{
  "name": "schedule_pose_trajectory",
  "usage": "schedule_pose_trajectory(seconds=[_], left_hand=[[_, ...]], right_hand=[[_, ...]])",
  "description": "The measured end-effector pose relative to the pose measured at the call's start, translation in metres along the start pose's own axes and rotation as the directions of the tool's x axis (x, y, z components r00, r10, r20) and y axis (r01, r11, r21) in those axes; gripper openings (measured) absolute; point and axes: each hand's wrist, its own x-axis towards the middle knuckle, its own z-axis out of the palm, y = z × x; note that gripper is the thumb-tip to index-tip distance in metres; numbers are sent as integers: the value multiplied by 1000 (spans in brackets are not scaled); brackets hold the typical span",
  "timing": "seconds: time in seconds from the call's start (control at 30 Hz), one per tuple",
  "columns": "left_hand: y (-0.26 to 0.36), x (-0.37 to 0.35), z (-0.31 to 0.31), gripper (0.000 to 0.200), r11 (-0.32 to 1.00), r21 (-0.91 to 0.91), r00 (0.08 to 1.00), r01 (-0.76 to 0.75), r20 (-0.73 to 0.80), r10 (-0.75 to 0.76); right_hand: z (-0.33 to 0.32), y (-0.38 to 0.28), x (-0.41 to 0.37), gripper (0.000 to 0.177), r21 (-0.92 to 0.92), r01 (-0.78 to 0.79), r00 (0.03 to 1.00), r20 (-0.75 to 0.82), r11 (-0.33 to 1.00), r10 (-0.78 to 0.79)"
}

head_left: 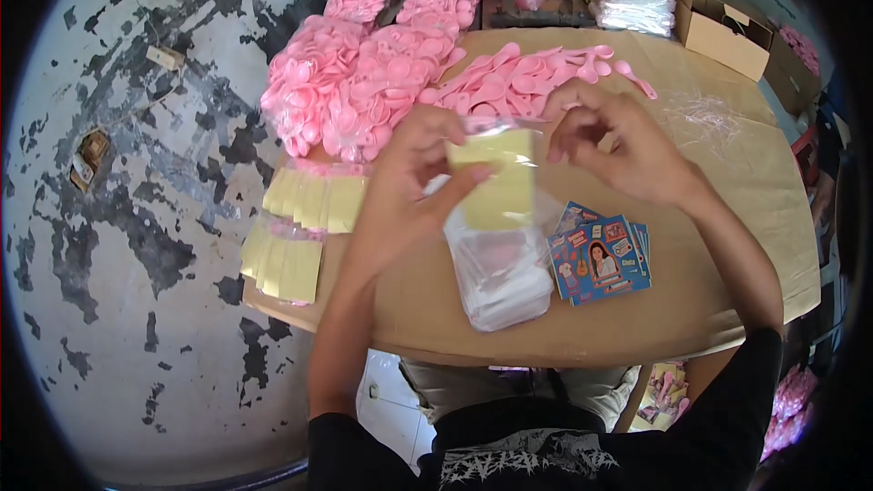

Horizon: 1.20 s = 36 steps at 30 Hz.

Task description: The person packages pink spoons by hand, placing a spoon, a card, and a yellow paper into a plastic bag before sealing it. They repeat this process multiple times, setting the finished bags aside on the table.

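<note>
My left hand (409,173) is closed on a clear plastic bag with a yellow card (498,186) in it, thumb across its front. Just right of the bag's upper edge is my right hand (614,141), its fingers curled in a pinch; whatever they may hold is too small to make out. Beneath the yellow card lies a stack of clear plastic bags (505,295). To its right sits a small pile of blue printed cards (605,259). Loose pink spoons (518,77) spread out beyond both hands.
Bulging bags of pink spoons (350,82) crowd the table's back left. Filled packets with yellow cards (286,259) lie in rows at the left edge. Thin plastic strips (705,118) lie to the right. An open cardboard box (723,36) and stacked plastic packs (632,0) stand behind.
</note>
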Motion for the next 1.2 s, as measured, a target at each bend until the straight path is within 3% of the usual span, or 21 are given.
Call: schedule_pose_trajectory(seconds=[0.03, 0.07, 0.13, 0.17, 0.2, 0.27, 0.37, 0.47, 0.5, 0.6, 0.73, 0.83, 0.87, 0.9, 1.0, 1.07, 1.2], left_hand=[[10, -10, -7, 33, 1000, -2, 997, -1, -73, 1], [24, -21, -22, 35, 989, 150, 997, -4, -73, 15], [48, -51, -55, 32, 937, 306, 980, 167, -159, -123], [59, -62, -73, 34, 867, 467, 984, 176, -116, -137], [69, -74, -84, 36, 864, 404, 954, 300, -149, -261], [72, -96, -112, 36, 761, 498, 907, 416, -161, -390], [52, -119, -145, 38, 607, 698, 867, 381, -42, -497], [16, -140, -139, 42, 391, 881, 925, 266, -118, -362], [19, -136, -124, 42, 334, 873, 909, 356, -241, -341], [26, -146, -101, 41, 193, 911, 925, 366, -333, -184], [2, -175, -96, 33, 196, 905, 921, 376, -343, -183], [-2, -168, -89, 26, 111, 927, 933, 358, -360, -2], [-3, -165, -86, 25, 64, 939, 938, 337, -341, 63], [-5, -161, -82, 25, 103, 948, 934, 301, -315, 170], [-4, -144, -52, 28, 536, 840, 978, 82, -171, 119], [-6, -125, -23, 31, 622, 776, 990, -103, 18, 141], [0, -92, 11, 33, 650, 735, 978, -194, 199, 67]], right_hand=[[-4, 6, 0, 25, -9, 12, 1000, -15, 1000, -12], [-6, 11, 1, 23, -21, -7, 1000, -15, 1000, 7], [-8, 16, 2, 20, -41, -52, 999, -15, 998, 52], [-6, 16, 3, 19, -70, -58, 998, 8, 996, 59], [-5, 16, 3, 17, -100, -63, 997, 31, 993, 66], [-3, 12, 2, 16, -149, -76, 994, 68, 986, 87], [1, 9, 3, 16, -202, -76, 990, 98, 976, 97], [9, 16, 2, 17, -227, -64, 988, 119, 972, 93], [11, 16, 1, 17, -238, -76, 986, 128, 968, 109], [17, 11, -1, 21, -334, -82, 983, 130, 939, 133], [30, 16, -5, 38, -487, -92, 972, 145, 869, 185], [38, 12, -5, 46, -299, -312, 885, 254, 902, 390], [40, 11, -5, 47, -313, -326, 874, 260, 892, 410], [42, 10, -4, 48, -328, -338, 866, 258, 882, 428], [43, 17, -6, 46, -273, -334, 887, 234, 902, 399], [44, 20, -6, 45, -209, -306, 915, 205, 929, 348], [42, 18, -9, 45, -91, -326, 932, 135, 941, 336]])
